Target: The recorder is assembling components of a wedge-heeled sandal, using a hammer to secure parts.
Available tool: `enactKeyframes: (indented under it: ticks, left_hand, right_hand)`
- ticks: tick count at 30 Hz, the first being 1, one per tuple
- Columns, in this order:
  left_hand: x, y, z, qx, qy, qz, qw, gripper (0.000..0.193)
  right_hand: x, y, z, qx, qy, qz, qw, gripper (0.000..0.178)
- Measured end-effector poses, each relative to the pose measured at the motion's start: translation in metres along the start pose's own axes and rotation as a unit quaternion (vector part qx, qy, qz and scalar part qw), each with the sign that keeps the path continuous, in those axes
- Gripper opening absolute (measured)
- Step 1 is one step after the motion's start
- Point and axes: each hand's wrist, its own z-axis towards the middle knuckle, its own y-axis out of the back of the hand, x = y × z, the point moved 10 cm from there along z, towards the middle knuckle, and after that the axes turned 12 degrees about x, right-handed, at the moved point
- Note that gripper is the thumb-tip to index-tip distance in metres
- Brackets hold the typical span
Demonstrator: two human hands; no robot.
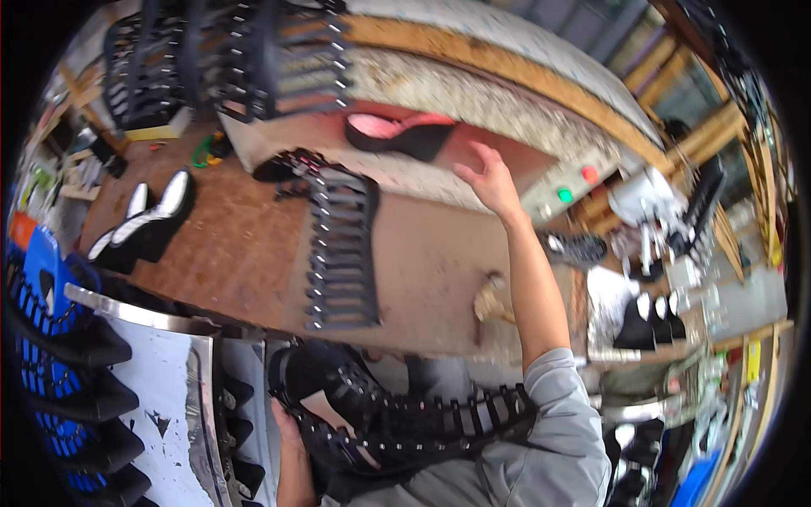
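Note:
At the lower middle, my left hand point(289, 429) holds a black strappy boot point(338, 397) with metal studs along its straps; the boot lies across my lap and most of those fingers are hidden behind it. My right hand point(488, 179) is stretched forward, fingers apart and holding nothing. Just left of its fingertips, a black wedge shoe sole point(414, 139) sits in a red-lit recess, its upper face glowing red. Another black strappy boot upper point(345, 241) lies on the bench, its strapped shaft toward me.
Two black wedge soles with white tops point(156, 218) stand on the workbench point(228, 245) at left. A hammer point(490, 302) lies near my right forearm. Black strapped uppers point(287, 63) hang at the far left. Red and green buttons point(565, 195) sit beside the recess. Boots fill a blue rack point(51, 262).

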Motion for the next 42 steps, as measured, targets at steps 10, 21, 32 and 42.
enactKeyframes:
  ticks: [10,21,32,42]
  left_hand:
    - [-0.054,-0.119,-0.069,-0.01,0.054,0.015,0.998,0.051]
    - [-0.096,-0.204,-0.136,0.216,0.068,0.03,0.974,0.1]
    - [-0.147,-0.261,-0.149,0.272,-0.045,0.122,0.953,0.093]
    - [-0.122,-0.251,-0.154,0.254,-0.007,0.088,0.963,0.087]
  right_hand:
    - [0.036,-0.062,-0.233,0.325,-0.011,-0.293,0.899,0.056]
    - [0.204,-0.029,-0.289,0.153,0.052,0.61,0.775,0.042]
    - [0.289,-0.009,-0.314,0.217,0.111,0.703,0.668,0.044]
    - [0.307,-0.003,-0.338,0.31,0.205,0.622,0.689,0.027]
